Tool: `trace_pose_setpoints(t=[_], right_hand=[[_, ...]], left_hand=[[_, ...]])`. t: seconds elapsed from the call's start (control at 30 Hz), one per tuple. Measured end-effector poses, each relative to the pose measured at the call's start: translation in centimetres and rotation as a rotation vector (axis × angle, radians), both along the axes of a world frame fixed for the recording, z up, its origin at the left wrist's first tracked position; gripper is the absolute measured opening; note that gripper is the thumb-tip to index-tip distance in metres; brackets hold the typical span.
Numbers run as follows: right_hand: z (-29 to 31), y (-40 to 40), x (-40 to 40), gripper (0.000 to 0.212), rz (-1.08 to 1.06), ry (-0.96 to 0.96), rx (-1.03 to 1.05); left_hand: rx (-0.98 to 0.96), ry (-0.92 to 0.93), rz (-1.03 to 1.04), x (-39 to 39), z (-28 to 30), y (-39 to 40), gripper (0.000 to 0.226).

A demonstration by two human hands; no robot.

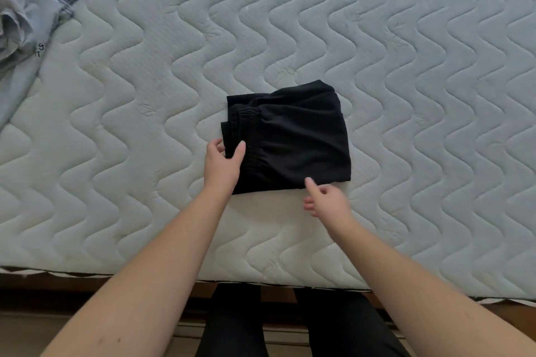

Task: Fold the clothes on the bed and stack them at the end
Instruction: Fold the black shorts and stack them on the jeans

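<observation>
A black garment with an elastic waistband (293, 136) lies folded into a rough square on the white quilted mattress (406, 66), near its front edge. My left hand (222, 166) grips the left edge of the fold, thumb on top by the waistband and fingers under the layers. My right hand (326, 200) hovers at the garment's near edge, index finger pointing at the fabric and the other fingers loosely curled, holding nothing.
A crumpled pale grey garment with a dark printed panel (32, 17) lies at the far left of the mattress. The mattress front edge (290, 282) runs just before my legs, with a wooden bed frame and floor below.
</observation>
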State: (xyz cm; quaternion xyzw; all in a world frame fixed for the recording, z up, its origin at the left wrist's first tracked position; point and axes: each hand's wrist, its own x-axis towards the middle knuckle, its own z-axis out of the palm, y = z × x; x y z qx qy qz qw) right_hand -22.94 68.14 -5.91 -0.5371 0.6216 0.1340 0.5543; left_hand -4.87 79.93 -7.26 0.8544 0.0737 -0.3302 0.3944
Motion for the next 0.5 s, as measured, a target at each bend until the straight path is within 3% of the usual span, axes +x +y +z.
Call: trace_pose_setpoints(t=[0.1, 0.27, 0.4, 0.5], right_hand=[[-0.3, 1.4, 2.2, 0.035, -0.308, -0.223, 0.351], [-1.5, 1.5, 5.4, 0.022, -0.786, -0.308, 0.502], [-2.0, 1.2, 5.3, 0.019, -0.844, -0.406, 0.544], [-1.9, 0.8, 4.1, 0.021, -0.641, -0.278, 0.524]], left_hand=[[-0.085, 0.226, 0.147, 1.7, -0.2, -1.3, 0.075], [-0.184, 0.288, 0.077, 2.9, -0.5, -2.1, 0.054], [-0.252, 0.240, -0.009, 3.5, -1.1, -1.4, 0.037], [-0.197, 0.190, -0.008, 3.6, -1.6, -0.6, 0.034]])
